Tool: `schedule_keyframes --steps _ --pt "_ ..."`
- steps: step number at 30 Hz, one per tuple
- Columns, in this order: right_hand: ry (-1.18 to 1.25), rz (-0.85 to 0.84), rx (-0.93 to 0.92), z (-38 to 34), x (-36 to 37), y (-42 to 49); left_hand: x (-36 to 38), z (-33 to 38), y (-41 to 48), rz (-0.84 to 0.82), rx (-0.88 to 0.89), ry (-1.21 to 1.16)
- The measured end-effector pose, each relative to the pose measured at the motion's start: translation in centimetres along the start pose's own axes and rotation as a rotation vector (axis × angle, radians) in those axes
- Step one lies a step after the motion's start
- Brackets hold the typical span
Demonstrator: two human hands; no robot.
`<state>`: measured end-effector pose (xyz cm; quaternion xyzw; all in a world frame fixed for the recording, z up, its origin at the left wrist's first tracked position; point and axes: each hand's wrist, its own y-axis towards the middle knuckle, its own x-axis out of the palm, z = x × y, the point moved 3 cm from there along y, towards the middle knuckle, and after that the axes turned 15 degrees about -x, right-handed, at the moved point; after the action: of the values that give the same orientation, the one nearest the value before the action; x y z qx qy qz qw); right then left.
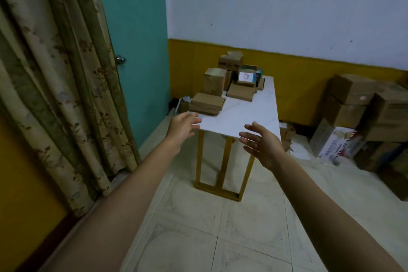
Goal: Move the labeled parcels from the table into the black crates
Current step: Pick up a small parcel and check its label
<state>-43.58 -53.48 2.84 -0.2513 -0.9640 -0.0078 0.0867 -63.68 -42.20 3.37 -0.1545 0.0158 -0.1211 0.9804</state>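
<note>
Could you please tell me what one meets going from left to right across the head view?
From the left: patterned curtain → teal door → left hand → right hand → stacked cartons on the floor. The table and its parcels overlap both hands, so I leave them out.

Open room is lying over the near half of the white counter [247, 117], while cardboard parcels [229, 81] are crowding its far end, a flat stack [207, 104] is sitting by its left edge, and stacked cartons [351, 95] are blocking the floor [309, 174] to its right.
</note>
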Motion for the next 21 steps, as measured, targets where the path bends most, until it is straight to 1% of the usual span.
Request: schedule_keyframes --steps 4,8,15,21 --pt "-0.003 0.003 0.028 1.3 1.9 8.0 0.3 1.1 8.5 0.008 -0.049 0.016" --pt "0.023 0.003 0.103 2.9 3.2 14.3 0.5 1.8 15.4 0.016 -0.109 0.033" --pt "0.076 0.031 0.197 5.6 3.5 25.7 1.7 2.1 26.2 0.039 -0.193 0.035" --pt "0.099 0.003 0.224 6.1 3.7 36.9 4.8 4.5 35.4 0.074 -0.201 0.040"
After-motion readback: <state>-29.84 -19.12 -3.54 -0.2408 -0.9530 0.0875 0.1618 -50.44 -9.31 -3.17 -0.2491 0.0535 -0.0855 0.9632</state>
